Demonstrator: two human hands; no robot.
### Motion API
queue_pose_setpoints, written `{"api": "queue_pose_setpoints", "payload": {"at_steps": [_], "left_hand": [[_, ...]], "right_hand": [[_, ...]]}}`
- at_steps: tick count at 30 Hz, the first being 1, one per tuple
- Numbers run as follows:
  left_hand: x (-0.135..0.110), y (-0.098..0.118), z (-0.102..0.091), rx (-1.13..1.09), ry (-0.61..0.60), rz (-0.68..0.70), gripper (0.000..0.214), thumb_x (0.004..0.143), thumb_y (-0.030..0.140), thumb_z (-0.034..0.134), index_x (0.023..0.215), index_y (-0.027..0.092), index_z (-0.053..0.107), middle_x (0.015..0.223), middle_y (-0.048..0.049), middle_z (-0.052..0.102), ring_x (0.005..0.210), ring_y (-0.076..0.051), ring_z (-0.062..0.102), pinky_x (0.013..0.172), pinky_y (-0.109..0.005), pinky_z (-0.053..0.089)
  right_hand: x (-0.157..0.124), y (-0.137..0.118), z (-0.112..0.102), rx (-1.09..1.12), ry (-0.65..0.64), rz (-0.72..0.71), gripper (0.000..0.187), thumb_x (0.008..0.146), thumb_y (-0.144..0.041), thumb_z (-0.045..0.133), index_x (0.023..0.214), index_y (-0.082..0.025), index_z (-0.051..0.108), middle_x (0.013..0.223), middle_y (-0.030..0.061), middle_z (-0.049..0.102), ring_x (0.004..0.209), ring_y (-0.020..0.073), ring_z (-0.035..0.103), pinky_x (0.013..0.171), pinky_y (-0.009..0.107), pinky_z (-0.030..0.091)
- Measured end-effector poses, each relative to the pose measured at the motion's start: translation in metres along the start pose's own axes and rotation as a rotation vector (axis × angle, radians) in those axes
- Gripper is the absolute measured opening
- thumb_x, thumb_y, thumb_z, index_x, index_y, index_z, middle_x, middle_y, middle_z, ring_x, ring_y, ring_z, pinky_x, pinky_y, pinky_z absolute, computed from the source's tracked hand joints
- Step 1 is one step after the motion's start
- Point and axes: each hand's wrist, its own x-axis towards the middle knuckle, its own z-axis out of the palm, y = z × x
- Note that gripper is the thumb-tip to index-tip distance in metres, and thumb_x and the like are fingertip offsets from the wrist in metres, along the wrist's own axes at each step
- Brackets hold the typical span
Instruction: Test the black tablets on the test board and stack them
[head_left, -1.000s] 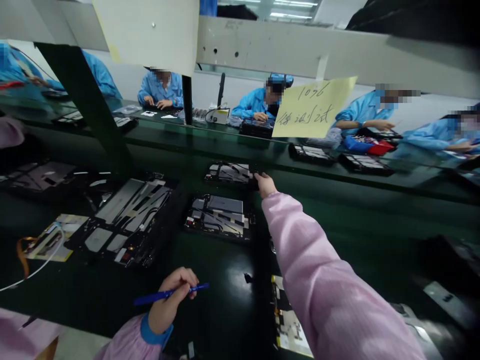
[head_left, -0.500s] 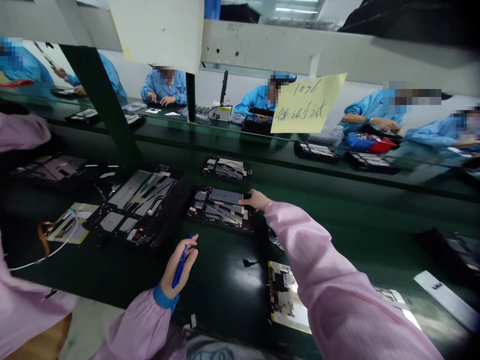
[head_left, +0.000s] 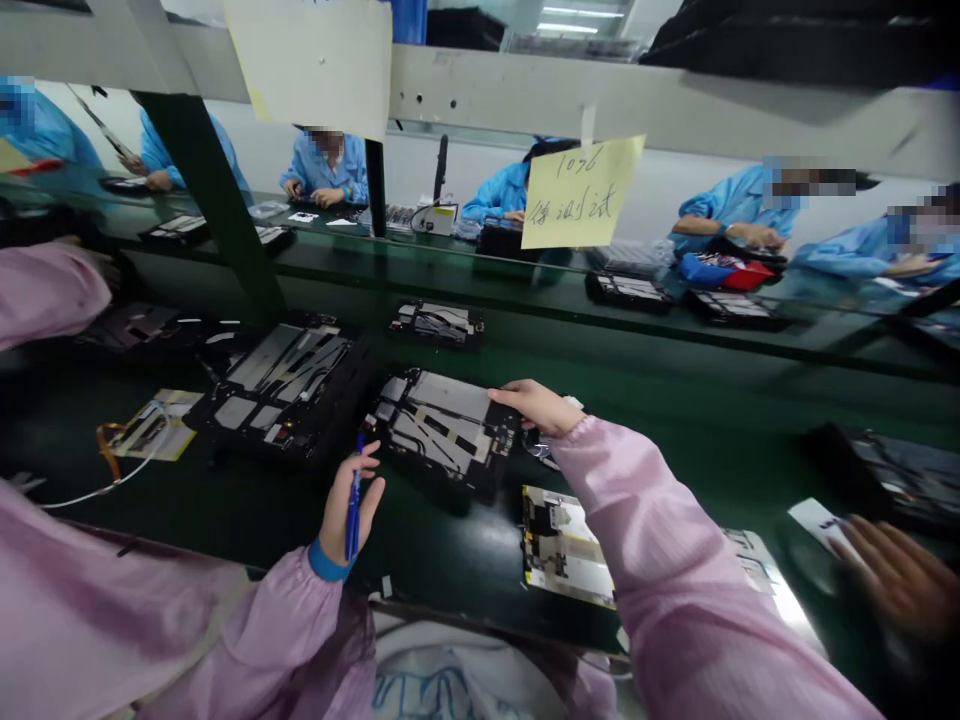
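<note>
My right hand (head_left: 536, 405) is closed on the right edge of an opened tablet (head_left: 442, 425), thumb and fingers pinching its black frame. The tablet's silver plates, black cables and tape strips face up, and it looks tilted, its right end raised a little. My left hand (head_left: 351, 505), with a blue wristband, holds a slim blue tool (head_left: 353, 515) upright against the palm. Whether that is a pen or tweezers I cannot tell. Its fingertips are near the tablet's lower left corner. A stack of opened tablets (head_left: 289, 385) lies left of it.
Another opened tablet (head_left: 439, 322) lies behind. A loose panel (head_left: 562, 560) is under my right forearm; a yellow-edged board (head_left: 161, 425) with cables is at left. A co-worker's hand (head_left: 900, 575) is at right, by a white strip (head_left: 814, 522). A shelf beam (head_left: 495, 90) crosses above.
The held tablet has come nearer and lifted at its right side with my right hand. My left hand has shifted slightly up and left in view. A co-worker's hand has appeared at right.
</note>
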Motion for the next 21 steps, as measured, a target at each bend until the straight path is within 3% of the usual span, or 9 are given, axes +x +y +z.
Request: {"api": "queue_pose_setpoints", "payload": {"at_steps": [3,8,11,14,17,21], "left_hand": [[-0.014,0.010,-0.021,0.161,0.045,0.161,0.013,0.091,0.027,0.053,0.101,0.021,0.051,0.126,-0.0145,0.060,0.120,-0.027,0.057,0.100,-0.047,0.047],[-0.031,0.008,-0.053,0.413,-0.106,0.006,0.019,0.088,0.037,0.055,0.099,0.021,0.051,0.131,-0.0160,0.058,0.124,-0.031,0.055,0.101,-0.049,0.047],[-0.036,0.000,-0.062,0.501,-0.196,-0.076,0.024,0.086,0.041,0.055,0.098,0.021,0.051,0.129,-0.0171,0.059,0.120,-0.032,0.058,0.099,-0.048,0.048],[-0.038,-0.004,-0.063,0.520,-0.255,-0.130,0.024,0.085,0.041,0.053,0.097,0.021,0.050,0.127,-0.0162,0.062,0.115,-0.030,0.062,0.097,-0.045,0.050],[-0.038,-0.005,-0.057,0.511,-0.292,-0.165,0.023,0.084,0.040,0.052,0.097,0.021,0.051,0.125,-0.0155,0.062,0.114,-0.029,0.062,0.097,-0.044,0.049],[-0.034,-0.008,-0.047,0.450,-0.260,-0.196,0.022,0.082,0.040,0.053,0.094,0.022,0.051,0.129,-0.0162,0.060,0.119,-0.029,0.059,0.100,-0.044,0.046]], "right_hand": [[-0.036,0.014,0.007,0.063,-0.110,0.006,0.058,0.069,-0.069,0.065,0.083,-0.013,0.065,0.050,-0.0046,0.048,0.040,0.0057,0.038,0.035,0.018,0.029],[-0.086,0.042,0.042,0.052,-0.210,0.000,0.050,0.074,-0.062,0.063,0.088,-0.014,0.068,0.052,-0.0034,0.053,0.040,0.0087,0.046,0.036,0.021,0.038],[-0.101,0.055,0.069,-0.102,-0.115,-0.093,0.042,0.086,-0.054,0.053,0.089,-0.016,0.070,0.058,0.0006,0.061,0.046,0.0143,0.056,0.046,0.027,0.048],[-0.104,0.065,0.090,-0.166,0.021,-0.170,0.034,0.088,-0.045,0.054,0.095,-0.016,0.070,0.086,0.0096,0.071,0.081,0.0240,0.067,0.077,0.037,0.054],[-0.102,0.073,0.100,-0.204,0.116,-0.238,0.031,0.086,-0.038,0.057,0.104,-0.016,0.068,0.114,0.0148,0.066,0.110,0.0297,0.059,0.100,0.046,0.043],[-0.102,0.074,0.110,-0.297,0.237,-0.375,0.037,0.086,-0.030,0.056,0.120,-0.017,0.062,0.138,0.0145,0.052,0.122,0.0306,0.050,0.106,0.052,0.038]]}}
